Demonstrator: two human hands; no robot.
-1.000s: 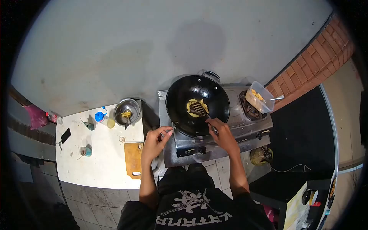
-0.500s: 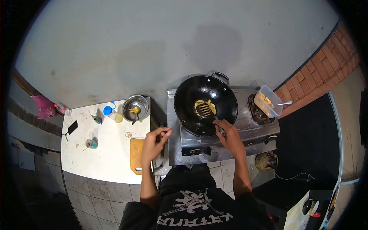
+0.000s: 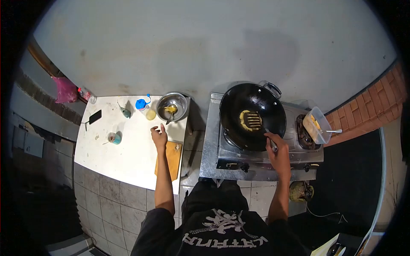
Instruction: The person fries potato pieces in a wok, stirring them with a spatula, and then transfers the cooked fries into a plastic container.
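Observation:
My right hand (image 3: 278,152) is closed round the handle of a slotted spatula (image 3: 253,121). The spatula's dark blade lies over a yellowish, flat piece of food (image 3: 244,120) in the black wok (image 3: 270,109), hiding part of it. Over the white table, my left hand (image 3: 159,136) has its fingers apart and holds nothing I can see. Just above it stands a metal bowl (image 3: 183,102) with yellow food and a utensil inside. Close to my left wrist lies a wooden cutting board (image 3: 173,161), with a small pale thing (image 3: 177,147) near its top corner.
The wok sits on a steel gas stove (image 3: 211,147). At its right is a plastic container (image 3: 315,128) of yellowish food with a spoon handle sticking out. A blue-capped bottle (image 3: 141,104), a glass jar (image 3: 114,138) and a phone (image 3: 95,116) occupy the white table (image 3: 96,158).
My left hand has moved left from beside the stove to over the table, its fingers spreading from a pinch. A small pale thing now shows on the board. The view has shifted left.

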